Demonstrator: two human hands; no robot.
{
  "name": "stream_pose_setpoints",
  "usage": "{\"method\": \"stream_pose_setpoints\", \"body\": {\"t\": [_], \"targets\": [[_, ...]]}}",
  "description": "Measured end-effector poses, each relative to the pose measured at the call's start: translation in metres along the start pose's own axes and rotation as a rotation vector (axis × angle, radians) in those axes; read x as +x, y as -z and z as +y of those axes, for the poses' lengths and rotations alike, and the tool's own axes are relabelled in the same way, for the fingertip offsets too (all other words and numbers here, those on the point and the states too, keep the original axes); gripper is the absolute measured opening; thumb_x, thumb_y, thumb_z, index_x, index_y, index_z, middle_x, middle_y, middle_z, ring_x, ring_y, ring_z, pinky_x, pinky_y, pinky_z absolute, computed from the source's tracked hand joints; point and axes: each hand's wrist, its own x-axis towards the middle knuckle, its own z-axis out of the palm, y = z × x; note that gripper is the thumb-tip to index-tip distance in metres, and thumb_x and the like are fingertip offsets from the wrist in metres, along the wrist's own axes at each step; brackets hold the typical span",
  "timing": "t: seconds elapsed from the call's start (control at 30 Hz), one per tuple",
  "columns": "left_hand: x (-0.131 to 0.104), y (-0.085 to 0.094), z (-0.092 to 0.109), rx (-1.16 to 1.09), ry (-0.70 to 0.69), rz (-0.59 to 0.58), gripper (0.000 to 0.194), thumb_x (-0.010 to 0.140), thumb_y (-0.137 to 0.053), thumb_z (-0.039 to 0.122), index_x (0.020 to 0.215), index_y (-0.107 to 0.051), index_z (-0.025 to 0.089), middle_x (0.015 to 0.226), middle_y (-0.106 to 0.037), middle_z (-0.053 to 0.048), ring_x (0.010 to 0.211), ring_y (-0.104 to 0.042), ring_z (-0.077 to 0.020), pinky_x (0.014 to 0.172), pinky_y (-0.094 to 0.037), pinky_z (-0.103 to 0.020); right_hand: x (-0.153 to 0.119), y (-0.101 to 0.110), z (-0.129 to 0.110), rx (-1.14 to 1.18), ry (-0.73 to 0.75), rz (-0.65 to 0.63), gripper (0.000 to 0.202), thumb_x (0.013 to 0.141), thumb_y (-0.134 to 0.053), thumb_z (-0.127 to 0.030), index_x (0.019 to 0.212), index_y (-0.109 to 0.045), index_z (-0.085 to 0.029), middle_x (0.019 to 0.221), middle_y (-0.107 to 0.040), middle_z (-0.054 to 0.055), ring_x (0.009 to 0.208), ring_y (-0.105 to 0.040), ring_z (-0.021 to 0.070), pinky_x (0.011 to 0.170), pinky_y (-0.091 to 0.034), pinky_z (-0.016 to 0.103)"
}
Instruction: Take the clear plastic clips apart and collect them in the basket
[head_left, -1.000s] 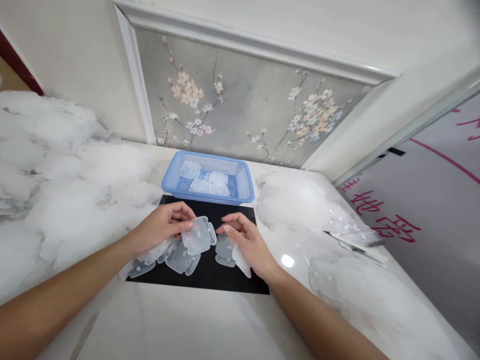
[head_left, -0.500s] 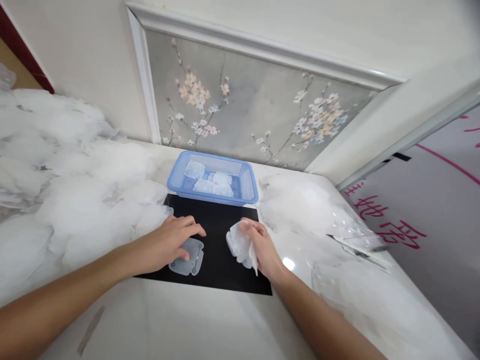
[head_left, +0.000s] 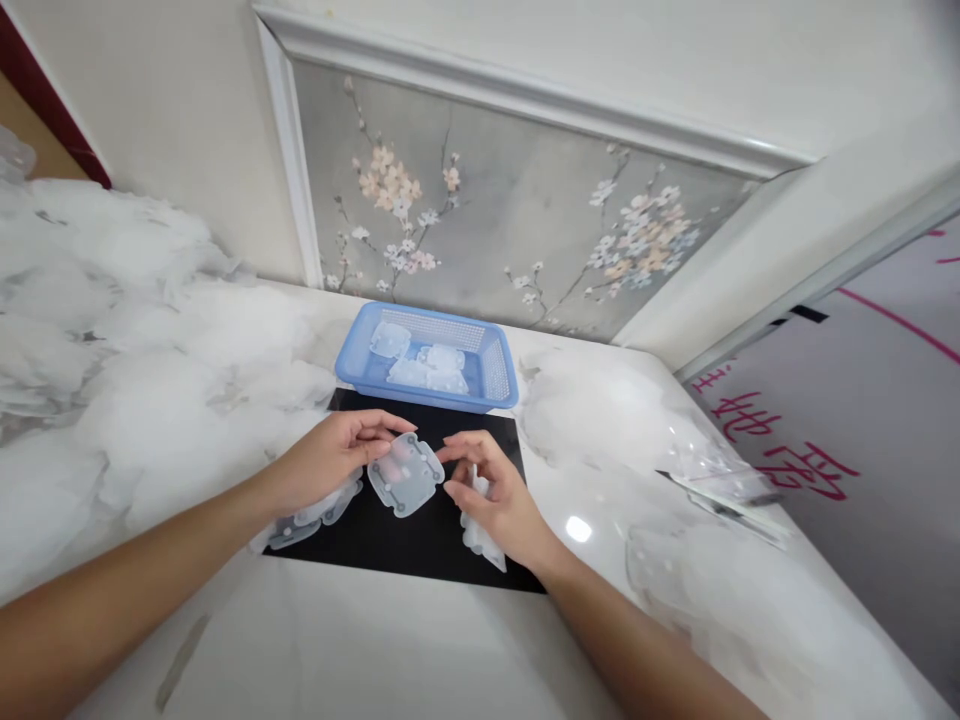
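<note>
A flat, translucent plastic piece (head_left: pixel 406 478) with notched edges and small round studs is held up over the black mat (head_left: pixel 375 550). My left hand (head_left: pixel 341 455) pinches its upper left edge between thumb and fingers. My right hand (head_left: pixel 499 500) is closed on crumpled-looking translucent plastic pieces (head_left: pixel 481 542), partly hidden by its fingers. The right fingertips come up to the right edge of the raised piece; whether they touch it I cannot tell. More translucent pieces (head_left: pixel 319 517) lie at the mat's left edge, beneath my left wrist.
A blue plastic basket (head_left: pixel 420 398) with several similar pieces inside stands behind the mat. Large heaps of translucent pieces (head_left: pixel 165 400) fill the left of the white table. To the right lie bagged-looking white heaps (head_left: pixel 600 405). A framed floral wall panel (head_left: pixel 510 200) rises behind.
My left hand has gone from reaching over the mat to holding up a single piece. My right hand has turned and moved slightly left towards it, keeping its pieces.
</note>
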Motion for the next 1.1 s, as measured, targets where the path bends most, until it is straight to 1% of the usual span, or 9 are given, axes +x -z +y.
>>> {"method": "stream_pose_setpoints", "body": {"t": [0.13, 0.3, 0.37, 0.47, 0.57, 0.7, 0.9, 0.97, 1.1], "targets": [[0.001, 0.0, -0.003, -0.009, -0.002, -0.008, 0.037, 0.079, -0.069, 0.039, 0.111, -0.068, 0.02, 0.089, -0.076, -0.005, 0.081, -0.068, -0.0206, 0.073, -0.051, -0.031, -0.001, -0.001, 0.0, -0.045, 0.034, -0.016, 0.038, 0.078, -0.065, -0.02, 0.115, -0.059, -0.029, 0.104, -0.066, 0.002, 0.067, -0.051, 0.014, 0.064, -0.043, 0.031], [-0.001, -0.002, -0.002, 0.061, -0.023, -0.033, 0.039, 0.084, -0.065, 0.04, 0.119, -0.063, 0.022, 0.094, -0.077, -0.006, 0.086, -0.071, -0.0228, 0.076, -0.051, -0.032, -0.003, -0.004, -0.002, -0.15, 0.03, -0.027, 0.026, 0.082, -0.063, -0.023, 0.106, -0.071, -0.029, 0.078, -0.058, 0.0, 0.067, -0.05, 0.016, 0.065, -0.043, 0.032], [-0.003, 0.002, -0.001, 0.188, -0.045, -0.064, 0.037, 0.09, -0.056, 0.039, 0.124, -0.061, 0.025, 0.103, -0.077, -0.006, 0.092, -0.07, -0.0237, 0.08, -0.051, -0.034, -0.004, -0.005, -0.004, -0.16, 0.054, 0.0, 0.017, 0.084, -0.064, -0.027, 0.096, -0.075, -0.029, 0.081, -0.06, 0.002, 0.072, -0.053, 0.018, 0.068, -0.045, 0.034], [-0.007, 0.02, -0.002, 0.595, -0.188, -0.099, 0.034, 0.095, -0.045, 0.028, 0.123, -0.065, 0.029, 0.12, -0.072, -0.005, 0.112, -0.064, -0.0256, 0.098, -0.043, -0.039, -0.002, -0.004, -0.004, -0.145, 0.075, 0.1, 0.009, 0.081, -0.07, -0.034, 0.078, -0.075, -0.027, 0.098, -0.063, 0.006, 0.081, -0.057, 0.0195, 0.072, -0.046, 0.034], [-0.009, 0.045, -0.006, 0.897, -0.336, -0.144, 0.039, 0.093, -0.043, 0.021, 0.121, -0.069, 0.031, 0.129, -0.068, -0.005, 0.124, -0.055, -0.0279, 0.108, -0.029, -0.041, 0.001, -0.002, -0.001, -0.02, -0.077, 0.118, 0.02, 0.081, -0.071, -0.043, 0.08, -0.073, -0.024, 0.077, -0.063, 0.003, 0.062, -0.051, 0.0144, 0.059, -0.041, 0.03], [-0.009, 0.065, -0.005, 0.964, -0.276, -0.205, 0.037, 0.089, -0.052, 0.024, 0.12, -0.069, 0.034, 0.121, -0.071, -0.003, 0.112, -0.057, -0.0272, 0.099, -0.034, -0.036, 0.005, 0.002, 0.001, 0.246, -0.296, 0.103, 0.034, 0.075, -0.075, -0.05, 0.09, -0.069, -0.02, 0.046, -0.049, -0.006, 0.044, -0.038, 0.0105, 0.046, -0.026, 0.025], [-0.004, 0.058, 0.011, 1.101, -0.123, -0.178, 0.016, 0.075, -0.069, 0.024, 0.086, -0.076, 0.032, 0.087, -0.063, -0.002, 0.094, -0.052, -0.0283, 0.088, -0.035, -0.04, 0.008, 0.004, -0.004, 0.356, -0.374, 0.105, 0.044, 0.07, -0.078, -0.048, 0.101, -0.07, -0.018, 0.047, -0.055, -0.003, 0.043, -0.04, 0.0101, 0.044, -0.026, 0.024], [-0.003, 0.055, 0.015, 1.117, -0.147, -0.138, 0.005, 0.075, -0.07, 0.025, 0.072, -0.073, 0.028, 0.079, -0.06, -0.002, 0.093, -0.051, -0.0284, 0.092, -0.033, -0.044, 0.008, 0.005, -0.005, 0.371, -0.373, 0.115, 0.043, 0.069, -0.078, -0.047, 0.101, -0.071, -0.018, 0.048, -0.055, -0.004, 0.043, -0.041, 0.0102, 0.044, -0.028, 0.024], [-0.004, 0.045, 0.021, 0.923, -0.275, -0.033, 0.016, 0.078, -0.069, 0.035, 0.066, -0.068, 0.024, 0.091, -0.064, -0.002, 0.104, -0.054, -0.0288, 0.102, -0.032, -0.044, 0.008, 0.005, -0.004, 0.375, -0.375, 0.122, 0.044, 0.07, -0.078, -0.047, 0.102, -0.071, -0.019, 0.049, -0.056, -0.004, 0.044, -0.043, 0.0107, 0.044, -0.032, 0.024]]}}
